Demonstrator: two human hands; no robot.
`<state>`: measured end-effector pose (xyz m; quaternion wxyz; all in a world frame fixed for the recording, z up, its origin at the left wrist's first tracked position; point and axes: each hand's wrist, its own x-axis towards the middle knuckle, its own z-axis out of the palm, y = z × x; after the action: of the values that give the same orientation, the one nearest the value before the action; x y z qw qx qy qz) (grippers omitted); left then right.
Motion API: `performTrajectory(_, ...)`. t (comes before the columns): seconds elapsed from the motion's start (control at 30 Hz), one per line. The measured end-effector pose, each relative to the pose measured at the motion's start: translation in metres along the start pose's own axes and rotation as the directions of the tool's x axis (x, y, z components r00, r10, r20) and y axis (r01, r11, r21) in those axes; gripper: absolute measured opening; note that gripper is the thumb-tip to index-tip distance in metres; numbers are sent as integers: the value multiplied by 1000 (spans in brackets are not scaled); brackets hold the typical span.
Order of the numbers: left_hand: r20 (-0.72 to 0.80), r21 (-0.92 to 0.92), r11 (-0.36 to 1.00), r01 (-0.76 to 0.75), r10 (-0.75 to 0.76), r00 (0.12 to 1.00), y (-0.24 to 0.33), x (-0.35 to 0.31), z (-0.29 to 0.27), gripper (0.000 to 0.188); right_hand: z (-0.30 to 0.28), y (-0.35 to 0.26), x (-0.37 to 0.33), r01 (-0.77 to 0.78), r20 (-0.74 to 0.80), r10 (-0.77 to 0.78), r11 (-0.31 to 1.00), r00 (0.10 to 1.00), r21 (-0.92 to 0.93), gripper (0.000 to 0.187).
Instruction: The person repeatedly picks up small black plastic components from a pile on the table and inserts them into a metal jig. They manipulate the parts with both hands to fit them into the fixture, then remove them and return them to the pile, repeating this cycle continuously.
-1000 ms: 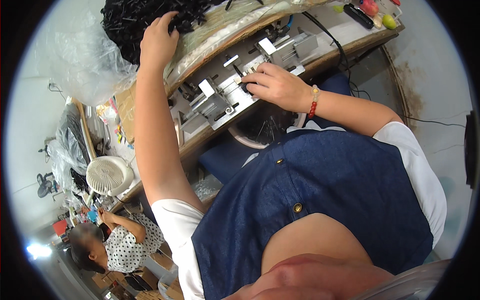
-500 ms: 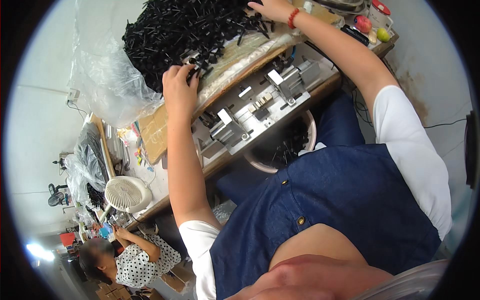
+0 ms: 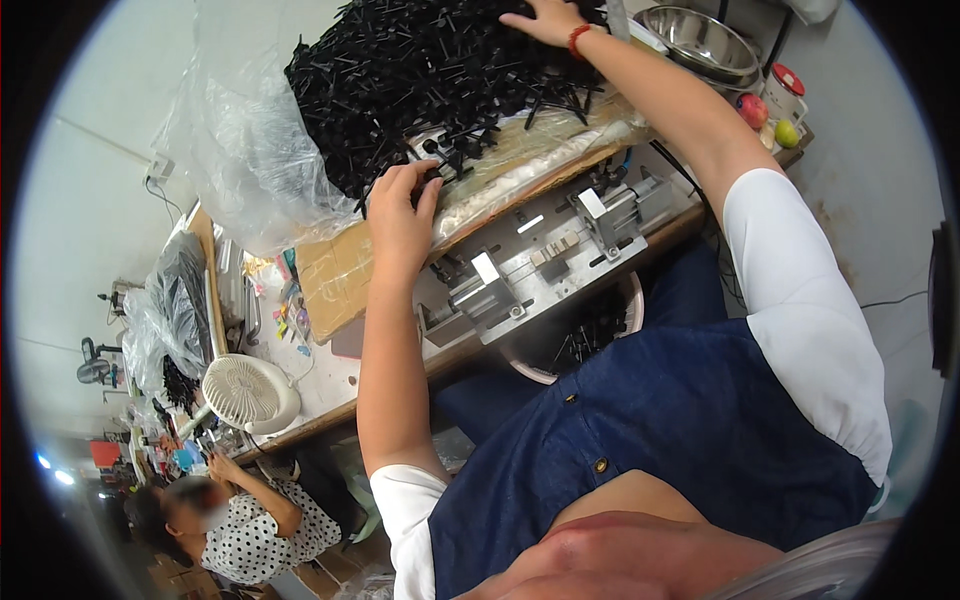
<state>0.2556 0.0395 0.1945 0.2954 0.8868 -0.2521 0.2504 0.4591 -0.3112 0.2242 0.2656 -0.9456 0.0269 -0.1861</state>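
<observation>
A large heap of black plastic parts with thin stems (image 3: 420,80) lies on a plastic-covered board in front of me. My left hand (image 3: 400,215) is at the heap's near left edge, fingers bent and thumb held apart, next to a few loose parts. No part shows clearly in its grasp. My right hand (image 3: 552,22), a red bead bracelet at its wrist, reaches over the heap's far right side with fingers spread. Below the board, nearer me, sits a metal fixture (image 3: 545,260) with two clamp-like blocks.
A pink-rimmed basin (image 3: 640,305) holding black parts is under the bench edge. Left stand a white fan (image 3: 250,393), clear plastic sheeting (image 3: 250,150) and cardboard (image 3: 335,285). A steel bowl (image 3: 700,45), mug and fruit stand right. A person in a dotted top (image 3: 270,530) sits lower left.
The view has shifted, so the bench appears lower and further right. My right hand has moved farther out over the heap. My left hand stays at its near edge, fingers a little less curled.
</observation>
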Motion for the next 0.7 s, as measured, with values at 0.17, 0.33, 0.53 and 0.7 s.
performTrajectory(0.17,45,-179,977,116,-109,993,7,3,5,22,8,9,10,-95,51,95,995,994,-3,85)
performTrajectory(0.33,51,-174,976,128,-121,991,12,5,7,21,35,-31,-6,24,46,-33,984,998,174,71)
performTrajectory(0.53,33,-140,982,129,-125,992,15,0,-1,21,67,-67,-28,139,15,-155,919,988,368,61)
performTrajectory(0.7,-77,56,998,25,-21,997,20,4,0,20,120,-100,-17,116,-91,-90,929,992,351,73)
